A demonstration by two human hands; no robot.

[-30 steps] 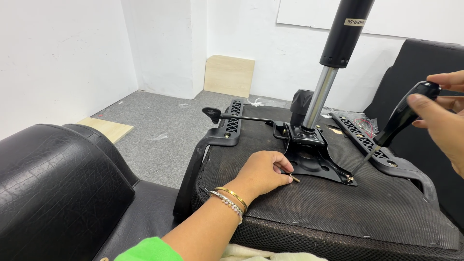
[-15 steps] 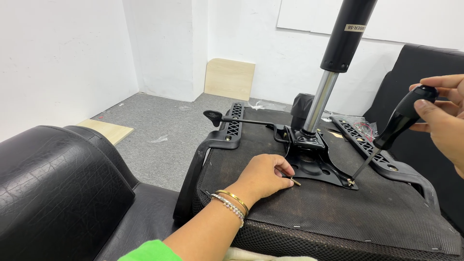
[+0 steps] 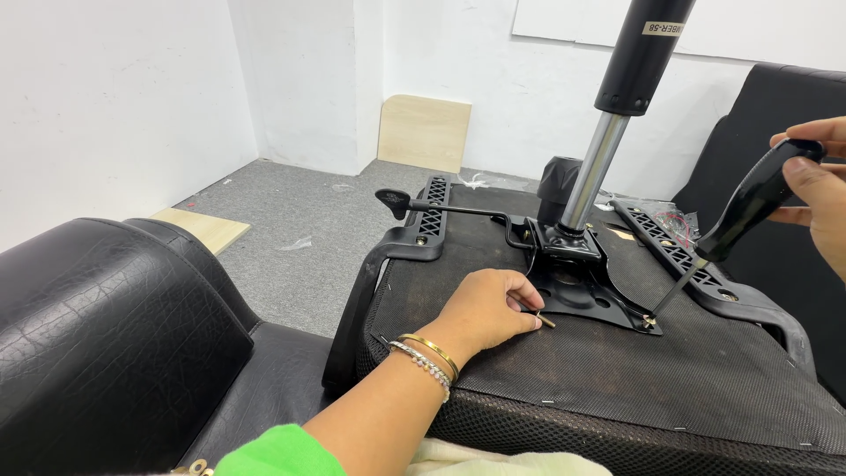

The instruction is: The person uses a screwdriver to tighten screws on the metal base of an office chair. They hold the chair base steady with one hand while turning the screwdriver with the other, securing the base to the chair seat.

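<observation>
An upturned office chair seat point(image 3: 617, 370) lies before me, its black underside facing up. A black metal mechanism plate point(image 3: 586, 295) is mounted on it, with a gas lift cylinder point(image 3: 617, 115) standing upright. My left hand point(image 3: 489, 308) rests on the seat by the plate's near edge, fingers pinched on a small screw point(image 3: 545, 320). My right hand point(image 3: 815, 189) grips the black handle of a screwdriver point(image 3: 736, 220); its tip touches the plate's right corner point(image 3: 652, 322).
Black armrests point(image 3: 423, 229) flank the seat on both sides. A black leather cushion point(image 3: 106, 335) sits at the near left, another black chair back point(image 3: 767, 123) at the right. Wooden boards point(image 3: 423, 132) lean on the white wall and lie on the grey carpet.
My right hand has turned slightly on the screwdriver handle while the tip stays at the plate's corner. My left hand has stayed put on the seat.
</observation>
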